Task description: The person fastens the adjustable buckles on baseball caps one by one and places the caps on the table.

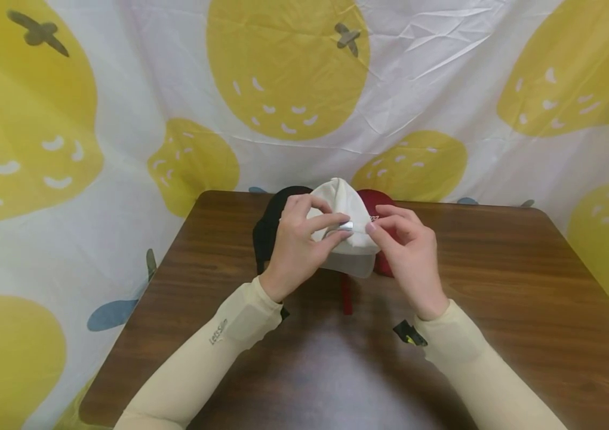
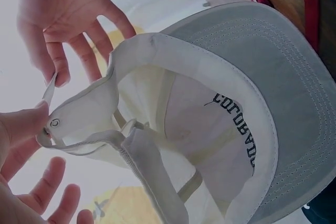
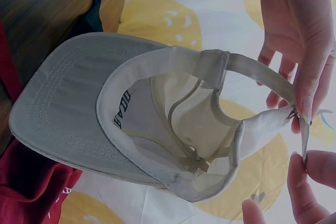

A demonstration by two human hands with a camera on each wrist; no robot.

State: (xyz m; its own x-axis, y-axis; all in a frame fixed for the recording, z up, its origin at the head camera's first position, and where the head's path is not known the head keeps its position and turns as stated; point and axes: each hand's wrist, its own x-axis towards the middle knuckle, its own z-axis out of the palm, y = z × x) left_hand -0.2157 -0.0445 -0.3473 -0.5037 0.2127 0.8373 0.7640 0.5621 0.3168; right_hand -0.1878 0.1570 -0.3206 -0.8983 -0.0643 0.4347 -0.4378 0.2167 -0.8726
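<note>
A white baseball cap [image 1: 339,194] is held up over the table, its hollow inside and grey brim underside [image 2: 294,93] showing in the wrist views. Dark lettering [image 2: 239,124] runs along the inner front. My left hand [image 1: 298,239] pinches the cap's back strap at a silver buckle [image 1: 345,226] between thumb and finger. At the other side my right hand [image 1: 411,248] pinches the thin free end of the strap [image 3: 304,137] with thumb and fingertip. A small round metal eyelet [image 2: 55,123] sits in the strap beside the left thumb.
Behind the white cap are a black cap [image 1: 268,230] at the left and a red cap [image 1: 377,198] at the right. A red strap [image 1: 347,295] lies on the brown wooden table [image 1: 514,286]. A lemon-print cloth [image 1: 423,65] hangs at the table's back edge.
</note>
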